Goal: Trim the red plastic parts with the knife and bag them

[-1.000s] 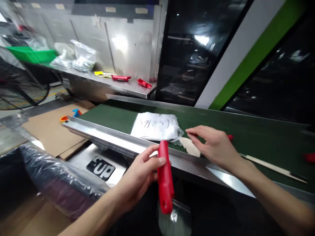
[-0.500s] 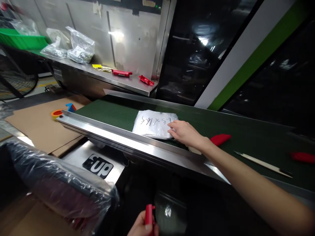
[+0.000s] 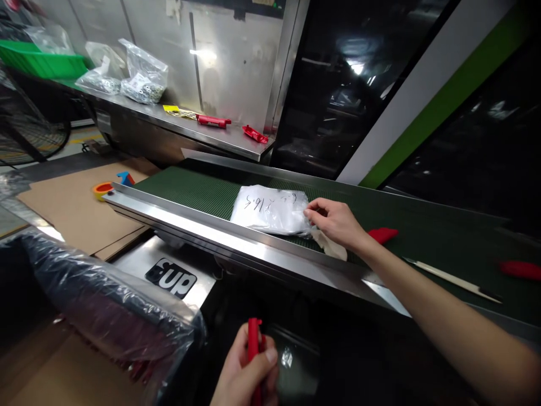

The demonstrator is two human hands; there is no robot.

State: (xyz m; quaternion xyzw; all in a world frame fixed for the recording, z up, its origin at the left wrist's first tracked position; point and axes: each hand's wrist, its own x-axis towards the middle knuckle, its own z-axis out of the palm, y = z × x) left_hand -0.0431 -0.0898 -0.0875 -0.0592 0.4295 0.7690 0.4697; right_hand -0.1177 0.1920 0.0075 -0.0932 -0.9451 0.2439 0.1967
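A stack of clear plastic bags (image 3: 270,211) with handwritten figures lies on the green conveyor belt (image 3: 190,189). At its right edge, my right hand (image 3: 333,223) has thumb and forefinger pinched on the bag's edge. A pale cloth-like piece (image 3: 332,246) lies just below that hand, and a red part (image 3: 382,234) is partly behind the wrist. Low in the view, in front of the belt, my left hand (image 3: 249,366) is wrapped round a red plastic part (image 3: 253,338) held upright.
A white-handled knife (image 3: 452,279) and another red piece (image 3: 519,269) lie on the belt at right. Tape (image 3: 102,190) rests on cardboard (image 3: 76,217) at left. A plastic-lined box (image 3: 114,304) stands lower left. The metal shelf (image 3: 236,144) holds red parts and bags of hardware.
My right hand has shifted slightly right to the bags' edge, and the pale piece now shows more. My left hand has risen into view with the red part.
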